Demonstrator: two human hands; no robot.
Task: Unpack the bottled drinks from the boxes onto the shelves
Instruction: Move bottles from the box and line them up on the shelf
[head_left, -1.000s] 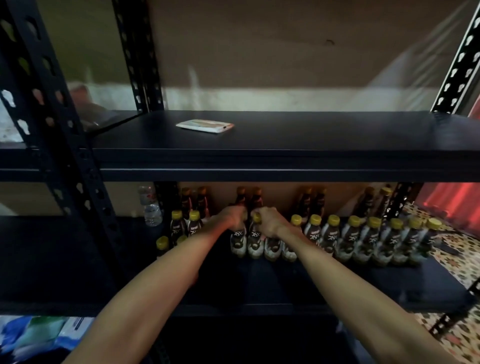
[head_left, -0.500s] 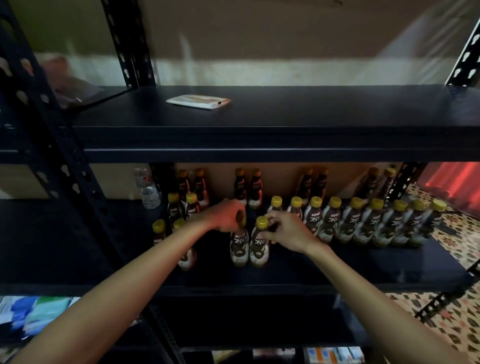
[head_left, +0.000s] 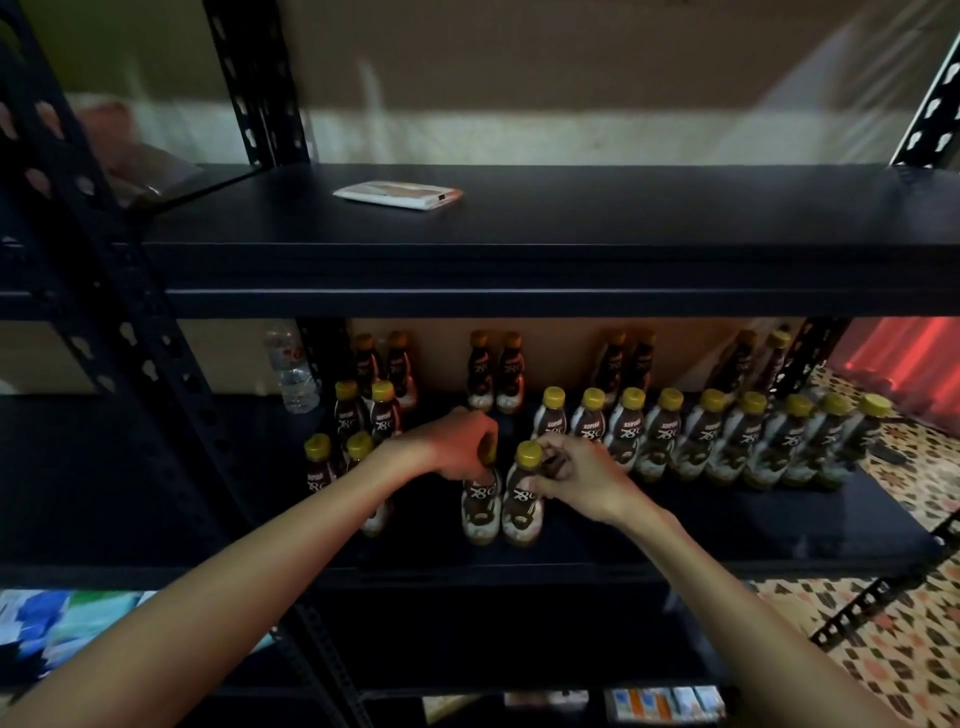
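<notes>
Two bottles (head_left: 523, 506) stand upright and touching near the front of the middle shelf (head_left: 727, 538). Left hand (head_left: 457, 449) wraps one cap; right hand (head_left: 571, 478) pinches the other's neck. Best slid back level to join the row (head_left: 670, 434), kept upright, then released.

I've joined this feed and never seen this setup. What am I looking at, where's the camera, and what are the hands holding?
No machine here: a person's bare arms, filmed by one camera worn on their head, looking forward and down at a black rack. The left hand grips the cap of the left Kopiko bottle; the right hand pinches the neck of the right Kopiko bottle. Both stand near the front of the middle shelf. A row of matching bottles stands behind to the right, a clear water bottle at the back left. A flat white packet lies on the upper shelf.
</notes>
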